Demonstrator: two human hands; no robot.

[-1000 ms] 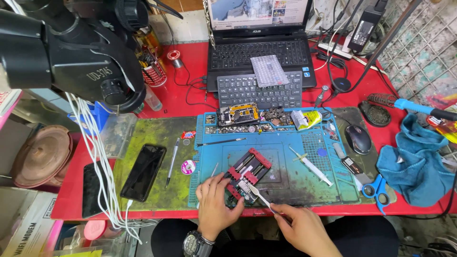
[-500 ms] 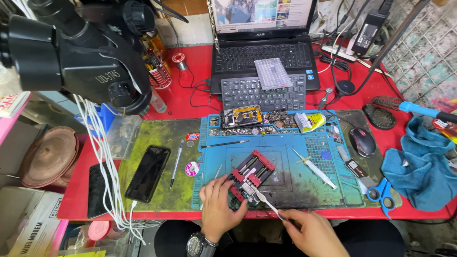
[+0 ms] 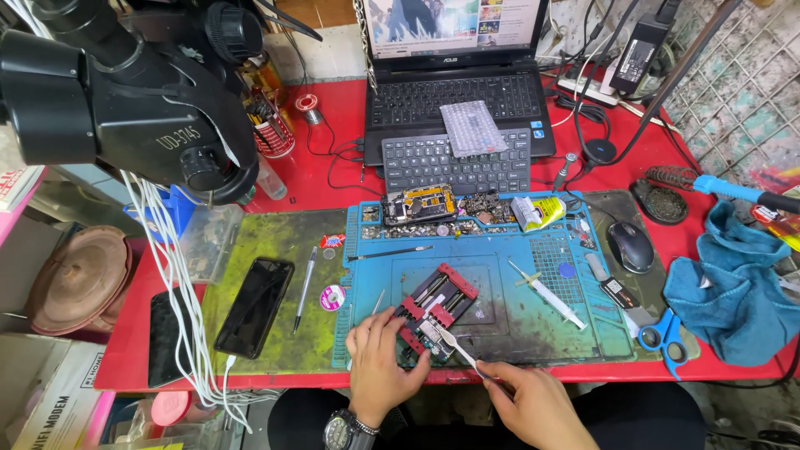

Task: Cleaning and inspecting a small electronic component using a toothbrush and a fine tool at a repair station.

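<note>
both hands are busy at the near edge of the blue work mat (image 3: 500, 333): the left hand (image 3: 385, 362) rests with fingers spread on the red clamp (image 3: 433, 312), pressing it flat rather than closing around it, and the right hand (image 3: 533, 400) is pinched shut on a thin light-coloured tool (image 3: 454, 348) — tweezers or a small brush, too fine to tell. its tip sits on the small circuit board (image 3: 432, 332) gripped in the clamp, just beside the left fingertips. a syringe (image 3: 550, 293) lies on the mat to the right, well apart, blue scissors (image 3: 667, 342) near the mat's corner, and a dark phone (image 3: 254, 307) lies on the green mat (image 3: 275, 242) to the left. the risk i'd judge: the tool meets the board at a shallow angle, so too much push could make it skid and scrape parts or jab the left fingers — and if the left hand lets up, the clamp may slide on the mat.
</note>
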